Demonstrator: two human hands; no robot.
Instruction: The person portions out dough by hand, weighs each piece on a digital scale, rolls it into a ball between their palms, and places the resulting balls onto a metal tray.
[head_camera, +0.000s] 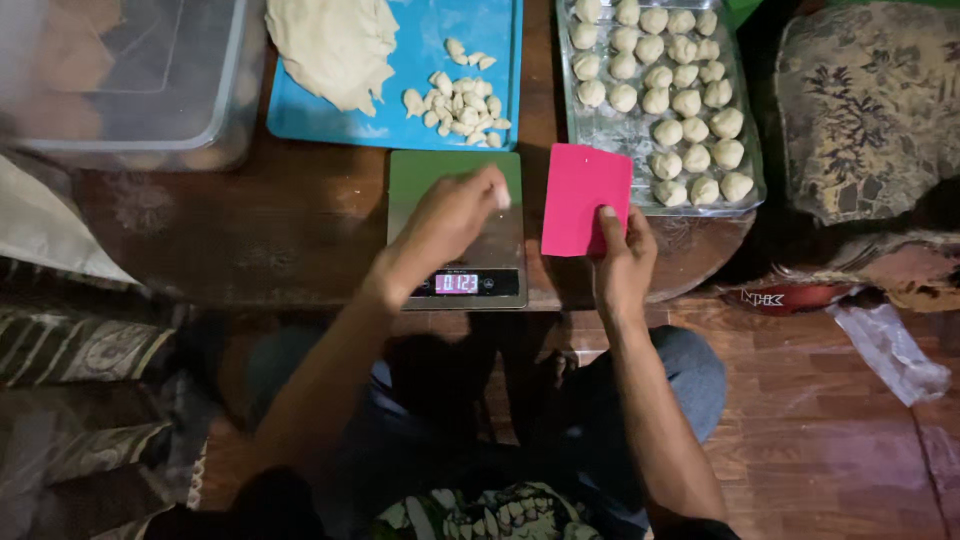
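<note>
The person sat at the near edge of a low wooden desk, and everything lay within easy reach of the two hands. The left hand hovered over the steel platform of a digital kitchen scale, fingers pinched narrow around a small pale piece of dough; the piece sat at the fingertips just above the platform's right side, though the dim view did not show whether it touched the plate. The scale stood square to the near edge with its lit display facing the person, so a reading could be taken without leaning. The right hand held a pink dough scraper by its lower right corner, thumb on top, the blade lying flat on the desk just beside the scale, kept ready rather than put down. Beyond the scale, at the far edge, a blue cutting board carried a large mass of dough and a heap of cut dough bits, close enough to feed the scale. Toward the far right corner a clear plastic tray held rows of rolled dough balls, on the scraper hand's side. A clear storage tub occupied the far left corner, well apart from the hands.
</note>
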